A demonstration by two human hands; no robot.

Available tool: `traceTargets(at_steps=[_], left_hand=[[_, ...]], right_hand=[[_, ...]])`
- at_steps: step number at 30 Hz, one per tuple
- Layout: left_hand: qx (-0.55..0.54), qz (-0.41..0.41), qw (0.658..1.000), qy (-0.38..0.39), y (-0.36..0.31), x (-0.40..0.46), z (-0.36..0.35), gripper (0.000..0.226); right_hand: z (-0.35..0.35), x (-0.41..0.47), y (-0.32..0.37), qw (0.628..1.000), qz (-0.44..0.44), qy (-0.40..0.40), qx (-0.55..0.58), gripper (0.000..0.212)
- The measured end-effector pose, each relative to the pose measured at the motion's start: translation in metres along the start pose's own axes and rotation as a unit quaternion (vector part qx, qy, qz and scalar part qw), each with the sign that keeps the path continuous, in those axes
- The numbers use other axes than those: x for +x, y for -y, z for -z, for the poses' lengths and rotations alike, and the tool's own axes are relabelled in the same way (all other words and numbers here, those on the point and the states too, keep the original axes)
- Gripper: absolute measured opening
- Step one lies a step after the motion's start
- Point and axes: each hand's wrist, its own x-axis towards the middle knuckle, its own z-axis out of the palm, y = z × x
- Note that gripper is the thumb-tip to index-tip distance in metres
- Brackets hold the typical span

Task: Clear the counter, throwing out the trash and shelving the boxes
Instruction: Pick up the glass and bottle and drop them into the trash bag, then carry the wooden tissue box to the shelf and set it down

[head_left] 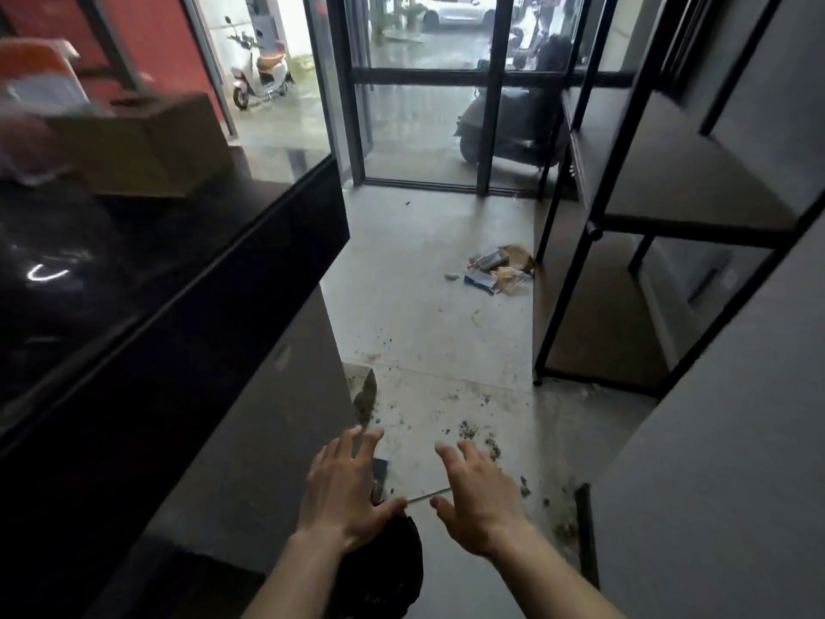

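**Desk:** What does the head view show?

**Caption writer:** A person stands in a narrow aisle, both hands out low over the floor (446,332). The left hand (343,489) has its grip spread wide, fingers splayed, holding nothing; just under its wrist sits a dark rounded thing (393,569), possibly a bag or bin, which the thumb may brush. I cannot tell for certain. The right hand (480,498) is likewise wide and empty.

**Desk:** And the task's things?

**Caption writer:** Far up and to the left of the left grip, a cardboard box (147,145) sits on the black surface (178,270), with blurred orange-and-white packaging (40,82) beside it. Ahead of both grips, well apart, a small heap of litter (500,270) lies on the floor near the foot of the black shelving unit (669,225), which stands up and to the right of the right grip. Dirt crumbs (473,433) scatter just beyond the fingertips.

**Desk:** How far along?

**Caption writer:** Early to middling, by my reading. The box is not yet shelved, the shelves in view look bare, and trash remains on the floor. Most of the job appears left.
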Motion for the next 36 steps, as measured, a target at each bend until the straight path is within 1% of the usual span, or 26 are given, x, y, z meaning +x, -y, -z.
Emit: traceTargets(at_steps=[4, 8, 10, 16, 20, 23, 26, 30, 36], left_hand=[[-0.013, -0.049, 0.998, -0.029, -0.021, -0.034, 0.050, 0.097], [-0.013, -0.083, 0.994, -0.065, -0.029, -0.082, 0.088, 0.097], [-0.011, -0.096, 0.993, -0.069, -0.030, -0.110, 0.105, 0.098], [0.003, -0.120, 0.987, -0.107, -0.025, -0.171, 0.164, 0.102], [0.002, -0.143, 0.977, -0.158, -0.029, -0.200, 0.209, 0.099], [0.008, -0.152, 0.972, -0.180, -0.028, -0.212, 0.245, 0.094], [0.022, -0.142, 0.966, -0.213, -0.019, -0.220, 0.281, 0.092], [0.025, -0.099, 0.964, -0.245, 0.004, -0.222, 0.321, 0.092], [-0.022, -0.024, 0.962, -0.270, 0.047, -0.206, 0.360, 0.093]], right_hand=[[0.046, -0.050, 0.025, 0.999, -0.011, -0.051, 0.004, 0.069], [0.066, -0.105, 0.053, 0.994, -0.031, -0.107, -0.013, 0.071], [0.075, -0.132, 0.072, 0.993, -0.030, -0.115, -0.016, 0.073], [0.117, -0.194, 0.124, 0.984, -0.013, -0.176, -0.039, 0.079], [0.153, -0.217, 0.151, 0.974, 0.004, -0.219, -0.052, 0.078], [0.184, -0.224, 0.170, 0.968, 0.027, -0.241, -0.065, 0.075], [0.212, -0.223, 0.188, 0.964, 0.048, -0.251, -0.076, 0.073], [0.240, -0.211, 0.209, 0.958, 0.079, -0.262, -0.082, 0.072], [0.264, -0.165, 0.237, 0.955, 0.129, -0.261, -0.059, 0.073]])
